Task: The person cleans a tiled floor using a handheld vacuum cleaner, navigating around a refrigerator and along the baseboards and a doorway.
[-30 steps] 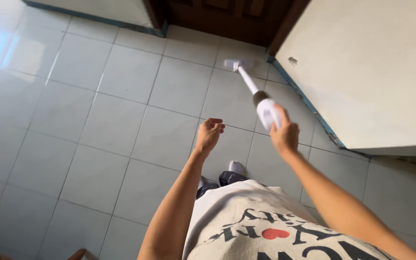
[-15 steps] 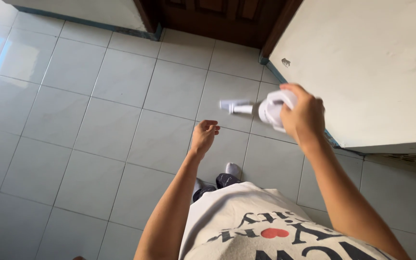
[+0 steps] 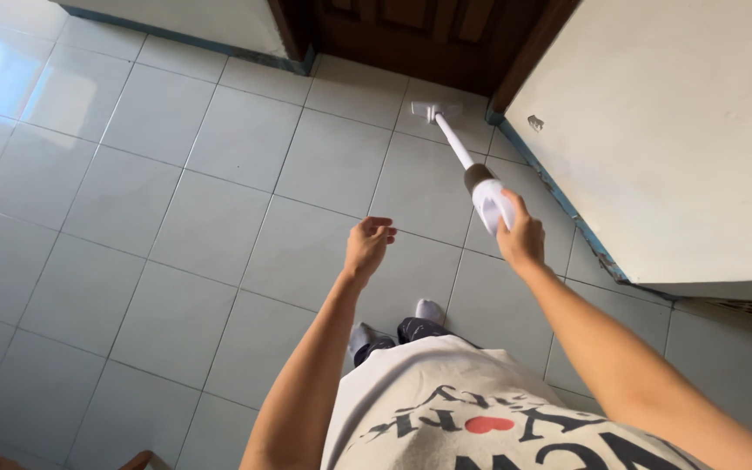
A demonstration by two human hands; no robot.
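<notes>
1. Left of centre, the left hand (image 3: 367,245) hangs over the tiled floor (image 3: 176,218), fingers loosely curled, holding nothing and touching nothing.
2. Below it, two socked feet (image 3: 428,309) stand on the tiles.
3. Further right, the right hand (image 3: 522,239) is closed round the white grip of a stick vacuum (image 3: 487,198); this hand alone has it.
4. From the grip the vacuum's long axis runs forward and slightly left, away from the body, down to its head (image 3: 436,110), which rests on the floor just before the dark wooden door (image 3: 419,35).
5. Far right, a pale wall (image 3: 681,130) with a blue skirting stands close beside the tube, bounding that side.
</notes>
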